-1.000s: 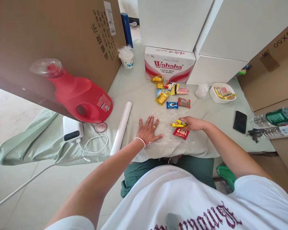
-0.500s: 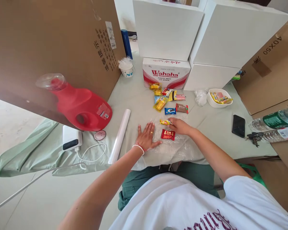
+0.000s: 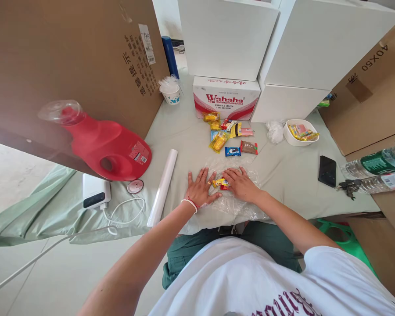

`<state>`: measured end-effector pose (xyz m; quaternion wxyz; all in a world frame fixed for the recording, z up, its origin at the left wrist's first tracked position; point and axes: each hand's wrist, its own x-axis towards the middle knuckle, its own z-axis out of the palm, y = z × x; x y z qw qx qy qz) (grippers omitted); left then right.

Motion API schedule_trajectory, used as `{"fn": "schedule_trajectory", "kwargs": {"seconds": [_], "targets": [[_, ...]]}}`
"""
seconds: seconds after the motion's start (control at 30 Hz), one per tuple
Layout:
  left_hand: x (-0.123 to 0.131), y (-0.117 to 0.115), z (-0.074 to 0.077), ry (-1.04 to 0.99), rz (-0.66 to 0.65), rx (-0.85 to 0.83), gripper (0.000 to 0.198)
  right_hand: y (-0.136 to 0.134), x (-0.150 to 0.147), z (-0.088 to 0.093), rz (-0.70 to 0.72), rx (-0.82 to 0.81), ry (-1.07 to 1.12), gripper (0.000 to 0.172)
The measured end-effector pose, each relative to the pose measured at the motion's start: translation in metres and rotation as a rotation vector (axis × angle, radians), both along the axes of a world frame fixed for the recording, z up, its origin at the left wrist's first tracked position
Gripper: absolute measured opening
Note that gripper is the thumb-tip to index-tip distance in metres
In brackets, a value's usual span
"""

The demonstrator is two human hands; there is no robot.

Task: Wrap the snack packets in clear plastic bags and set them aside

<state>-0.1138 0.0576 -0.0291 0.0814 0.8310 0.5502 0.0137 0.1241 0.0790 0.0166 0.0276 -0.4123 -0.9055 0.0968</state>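
My left hand (image 3: 200, 188) lies flat with fingers spread, on the left edge of a sheet of clear plastic film (image 3: 240, 208). My right hand (image 3: 241, 184) rests palm down on the film with its fingers stretched out. It partly covers a small yellow snack packet (image 3: 218, 182) and a red snack packet (image 3: 225, 188), which sit between the two hands. Most of the red packet is hidden under the right fingers. Beyond the hands are a blue snack packet (image 3: 232, 151) and a brown one (image 3: 249, 147).
Several yellow-wrapped snacks (image 3: 219, 141) lie before a Wahaba carton (image 3: 225, 102). A white roll (image 3: 163, 186), red jug (image 3: 118, 147) and power bank (image 3: 95, 192) stand left. Rightward are a white bowl (image 3: 292, 139), phone (image 3: 327, 171) and water bottles (image 3: 378, 163).
My right hand has set the yellow packet down beside the red one, let it go, and flattened over the packets. My left hand stays in nearly the same place.
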Motion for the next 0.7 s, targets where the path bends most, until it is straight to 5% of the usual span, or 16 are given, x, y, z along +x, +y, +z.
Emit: {"fn": "schedule_trajectory", "kwargs": {"seconds": [0.17, 0.33, 0.7], "targets": [[-0.001, 0.001, -0.001, -0.003, -0.013, 0.008, 0.091, 0.003, -0.002, 0.015, -0.021, 0.058, 0.029, 0.052], [0.001, 0.0, -0.002, 0.009, 0.005, 0.011, 0.092, -0.001, -0.025, 0.002, 0.073, 0.064, -0.027, 0.047], [0.0, 0.001, -0.006, -0.004, 0.009, 0.029, 0.094, -0.016, -0.014, -0.003, -0.137, 0.098, -0.093, 0.04]]}}
